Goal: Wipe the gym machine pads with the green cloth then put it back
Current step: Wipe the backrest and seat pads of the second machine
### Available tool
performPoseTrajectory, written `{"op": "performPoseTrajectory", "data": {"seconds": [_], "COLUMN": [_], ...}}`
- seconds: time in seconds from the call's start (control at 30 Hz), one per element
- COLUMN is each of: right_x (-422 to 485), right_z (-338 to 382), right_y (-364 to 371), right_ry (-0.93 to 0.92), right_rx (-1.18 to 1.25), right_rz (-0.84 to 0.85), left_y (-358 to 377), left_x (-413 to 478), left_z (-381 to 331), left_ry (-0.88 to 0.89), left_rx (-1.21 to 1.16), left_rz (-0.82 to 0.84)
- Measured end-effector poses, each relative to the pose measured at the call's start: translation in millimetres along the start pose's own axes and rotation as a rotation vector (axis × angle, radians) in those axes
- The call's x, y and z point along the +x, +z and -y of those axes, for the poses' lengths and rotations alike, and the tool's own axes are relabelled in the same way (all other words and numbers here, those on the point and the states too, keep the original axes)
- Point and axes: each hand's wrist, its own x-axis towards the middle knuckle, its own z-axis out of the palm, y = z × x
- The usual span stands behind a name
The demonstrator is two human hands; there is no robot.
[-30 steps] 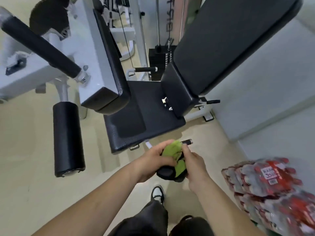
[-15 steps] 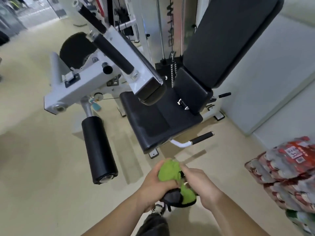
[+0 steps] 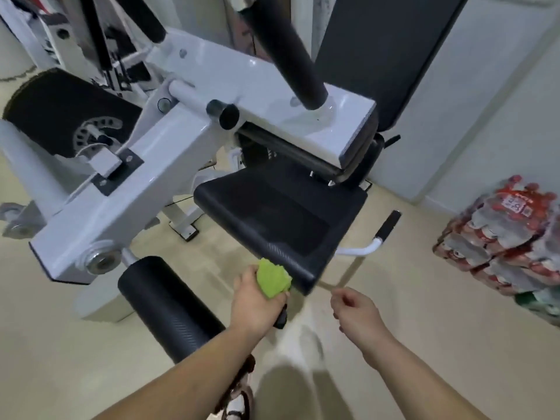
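My left hand (image 3: 253, 301) grips the bunched green cloth (image 3: 273, 277) together with a small black object whose end shows below my fingers. The cloth touches the front left corner of the black seat pad (image 3: 281, 219). My right hand (image 3: 356, 310) hangs free to the right, fingers loosely curled, nothing in it. A black roller pad (image 3: 165, 304) lies low at the left of my left arm. The tall black back pad (image 3: 372, 56) rises behind the seat. Another black roller (image 3: 286, 53) slants above the white frame.
The white machine arm (image 3: 145, 183) juts over the seat at the left. A white handle with a black grip (image 3: 383, 231) sticks out at the seat's right. Shrink-wrapped bottle packs (image 3: 509, 234) are stacked at the right by the wall. Beige floor (image 3: 409, 298) lies below my hands.
My right hand has let go of the cloth and drawn away to the right. My left hand has carried the cloth up to the seat pad's front corner. The view has moved closer to the machine.
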Motion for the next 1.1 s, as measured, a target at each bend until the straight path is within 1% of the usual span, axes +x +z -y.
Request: {"op": "performPoseTrajectory", "data": {"seconds": [0.07,0.1,0.17,0.2,0.27,0.3,0.37,0.4,0.47,0.5,0.53,0.57,0.63,0.67,0.73,0.77,0.87,0.9,0.93,0.97,1.0,1.03,1.07,1.1], "right_x": [-1,0,12,18,40,50,72,78,89,92,98,104,119,125,132,134,140,141,142,144,145,147,148,149], "right_z": [7,10,22,31,39,43,39,37,27,27,28,30,39,44,57,63,77,82,88,94,100,106,111,114], "right_y": [15,23,33,35,43,46,60,66,78,85,93,100,112,118,132,138,151,153,153,154,153,154,155,156], "right_ry": [0.017,0.015,-0.022,-0.047,-0.092,-0.113,-0.153,-0.182,-0.265,-0.313,-0.349,-0.384,-0.415,-0.412,-0.343,-0.303,-0.218,-0.197,-0.172,-0.143,-0.117,-0.1,-0.086,-0.069], "right_rx": [0.054,0.086,0.113,0.115,0.099,0.066,-0.004,-0.045,-0.14,-0.195,-0.25,-0.314,-0.471,-0.566,-0.736,-0.817,-0.977,-0.99,-1.006,-1.027,-1.048,-1.066,-1.083,-1.097], "right_rz": [-0.079,-0.103,-0.12,-0.099,-0.094,-0.112,-0.198,-0.253,-0.368,-0.4,-0.408,-0.404,-0.372,-0.33,-0.211,-0.179,-0.185,-0.189,-0.182,-0.164,-0.142,-0.124,-0.109,-0.095], "left_y": [3,8,29,41,65,72,82,83,74,64,53,38,2,-16,-45,-50,-23,-6,8,17,18,12,-2,-19], "left_x": [20,28,44,48,62,69,89,98,117,128,144,162,203,223,259,269,254,236,214,195,184,185,201,223], "left_z": [1,1,7,10,28,34,48,52,60,64,69,74,90,101,119,120,96,86,81,82,91,98,104,106], "left_ry": [0.189,0.312,0.589,0.699,0.822,0.846,0.917,0.983,1.115,1.159,1.173,1.158,1.029,0.966,0.849,0.771,0.399,0.344,0.372,0.463,0.594,0.719,0.791,0.821], "left_rx": [0.02,0.042,0.185,0.291,0.487,0.531,0.543,0.535,0.525,0.527,0.539,0.541,0.501,0.486,0.446,0.391,0.037,-0.034,-0.054,-0.022,0.055,0.13,0.161,0.214], "left_rz": [0.003,-0.004,0.035,0.062,0.115,0.11,0.087,0.081,0.121,0.134,0.124,0.079,-0.028,-0.08,-0.155,-0.182,-0.288,-0.298,-0.283,-0.231,-0.156,-0.076,0.004,0.033]}}
